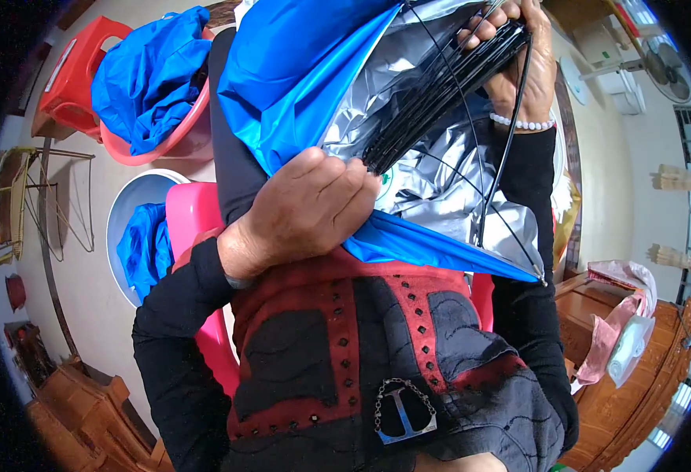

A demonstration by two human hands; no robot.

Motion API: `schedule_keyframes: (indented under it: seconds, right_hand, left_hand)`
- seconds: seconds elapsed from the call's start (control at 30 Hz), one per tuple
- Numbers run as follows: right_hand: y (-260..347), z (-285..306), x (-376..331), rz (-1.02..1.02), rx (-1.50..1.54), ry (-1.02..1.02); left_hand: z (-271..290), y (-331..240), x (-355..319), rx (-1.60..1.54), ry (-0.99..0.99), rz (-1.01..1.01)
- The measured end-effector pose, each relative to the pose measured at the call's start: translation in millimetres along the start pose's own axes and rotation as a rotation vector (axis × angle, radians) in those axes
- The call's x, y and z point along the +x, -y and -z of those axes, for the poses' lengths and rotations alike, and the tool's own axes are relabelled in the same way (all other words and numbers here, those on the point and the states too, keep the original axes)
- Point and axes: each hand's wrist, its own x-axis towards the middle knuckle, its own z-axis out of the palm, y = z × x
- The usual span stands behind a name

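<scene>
The umbrella (298,71), blue outside and silver inside, lies slack above the lap, held in both hands. The right hand (537,71), a white bracelet (522,123) at its wrist, wraps round the far end of the umbrella's black ribs (447,98), which are bunched together; at least one rib stands apart. The left hand (306,206) is curled closed on their near end, its fingertips hidden. Left of the umbrella are a red stool (78,79) and a basin (150,157) heaped with blue cloth (152,82); left and nearer the person, a tub (137,197) holds more blue cloth, beside a pink chair (190,220). Right of the umbrella, well apart, stands a fan (668,71).
</scene>
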Motion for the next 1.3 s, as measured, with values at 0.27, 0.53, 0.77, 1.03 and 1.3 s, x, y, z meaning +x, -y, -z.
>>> schedule_keyframes:
  seconds: [0.27,0.53,0.77,1.03,1.3]
  right_hand:
    - [1,-2,-2,-0.013,-0.019,-0.024]
    - [-1,-6,-4,-0.053,0.012,-0.04]
    - [-4,-5,-4,-0.066,-0.002,-0.026]
    - [-19,12,8,-0.135,0.235,0.171]
    - [-39,32,-5,-0.24,0.032,0.019]
  left_hand:
    - [1,1,-5,-0.11,-0.018,-0.003]
    - [2,1,-5,-0.121,-0.041,-0.017]
    - [2,-1,-1,-0.075,-0.1,-0.019]
    - [3,2,0,-0.145,-0.118,-0.003]
    - [9,4,-6,-0.343,-0.019,0.027]
